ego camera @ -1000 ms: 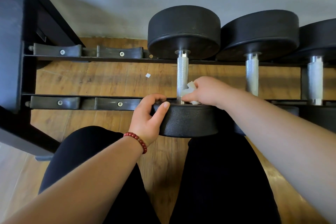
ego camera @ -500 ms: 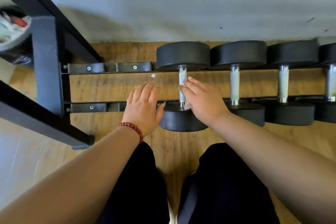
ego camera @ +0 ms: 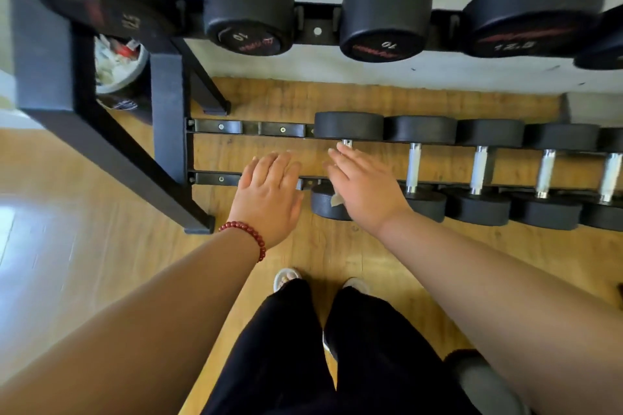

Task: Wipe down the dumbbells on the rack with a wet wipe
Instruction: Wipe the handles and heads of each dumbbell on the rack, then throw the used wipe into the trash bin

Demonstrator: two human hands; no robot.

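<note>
I see both hands spread flat, fingers straight. The left hand (ego camera: pixel 269 194) holds nothing. The wet wipe (ego camera: pixel 337 200) peeks from under the right hand (ego camera: pixel 365 189); whether the thumb pinches it, I cannot tell.

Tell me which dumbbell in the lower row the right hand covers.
The leftmost dumbbell of the lower row. The right hand hides most of its handle, while the other dumbbells to its right show their handles fully.

left grip (ego camera: pixel 269 194) and right grip (ego camera: pixel 365 192) flat-fingered above lower rack (ego camera: pixel 215 178), wipe (ego camera: pixel 336 200) peeking under right grip, over leftmost dumbbell (ego camera: pixel 349 126)
</note>
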